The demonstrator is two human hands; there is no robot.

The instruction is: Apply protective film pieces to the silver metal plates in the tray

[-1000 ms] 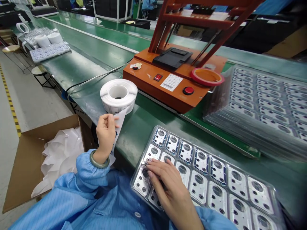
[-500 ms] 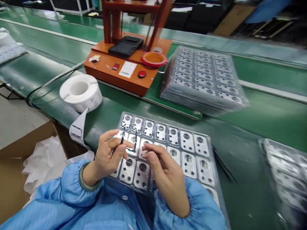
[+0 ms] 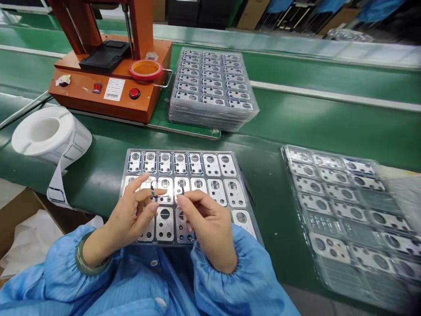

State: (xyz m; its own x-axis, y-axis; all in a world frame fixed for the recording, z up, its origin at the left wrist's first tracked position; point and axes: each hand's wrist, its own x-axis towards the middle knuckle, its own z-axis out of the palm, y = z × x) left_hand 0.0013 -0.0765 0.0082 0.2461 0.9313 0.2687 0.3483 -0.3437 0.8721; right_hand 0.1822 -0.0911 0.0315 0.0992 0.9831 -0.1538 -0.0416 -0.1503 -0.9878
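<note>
A thin black rectangular adhesive frame [image 3: 152,189] is held up between my two hands, above a clear plastic tray [image 3: 245,193] of silver metal plates. My left hand [image 3: 130,215] has one side of the frame at its fingers, with the index finger pointing across it. On the other side, my right hand [image 3: 210,224] pinches the frame between thumb and fingertips. The plates, such as this silver plate [image 3: 215,192], have one large round hole and several small ones. Several plates in the back row carry dark outlines around their edges. My hands hide part of the nearer rows.
A white label roll [image 3: 49,131] stands at left, its strip hanging over a cardboard box [image 3: 24,210]. Behind are an orange press [image 3: 105,105] and a stack of filled trays [image 3: 213,112]. Another partly filled tray [image 3: 345,228] lies at right; dark tweezers [image 3: 246,186] rest beside my tray.
The view has turned right, so the bench things appear further left and more of the right-hand tray shows. My right hand has closed on the frame's free side.
</note>
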